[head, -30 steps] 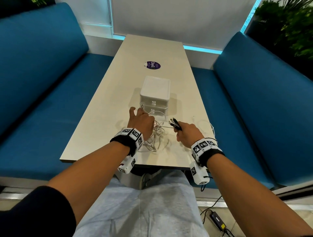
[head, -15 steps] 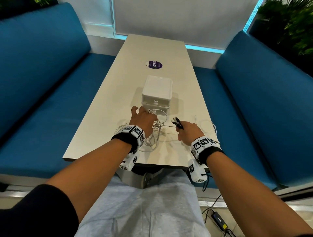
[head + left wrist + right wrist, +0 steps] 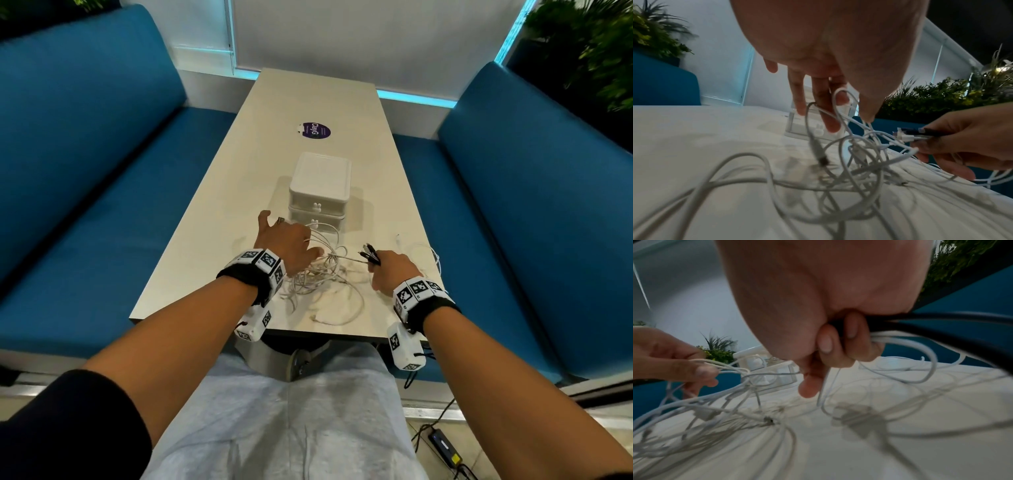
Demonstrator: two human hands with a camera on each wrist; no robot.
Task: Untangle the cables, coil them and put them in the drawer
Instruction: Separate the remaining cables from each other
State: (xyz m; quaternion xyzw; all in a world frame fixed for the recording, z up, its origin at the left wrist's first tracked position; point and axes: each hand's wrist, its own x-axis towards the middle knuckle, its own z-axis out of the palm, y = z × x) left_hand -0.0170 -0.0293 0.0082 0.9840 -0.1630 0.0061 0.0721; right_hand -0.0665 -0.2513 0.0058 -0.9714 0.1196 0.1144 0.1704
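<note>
Fingers of the left hand now hook white cable loops higher off the tangle below. Right hand stays clamped on the plug ends, so untangling has barely begun.

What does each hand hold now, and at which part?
The right hand grips a bundle of cable ends near the plugs. The left hand pinches loops of the white cables.

A long pale table runs between two blue upholstered benches toward a white wall edged with a cyan light strip, green plants crowding the right corner.
</note>
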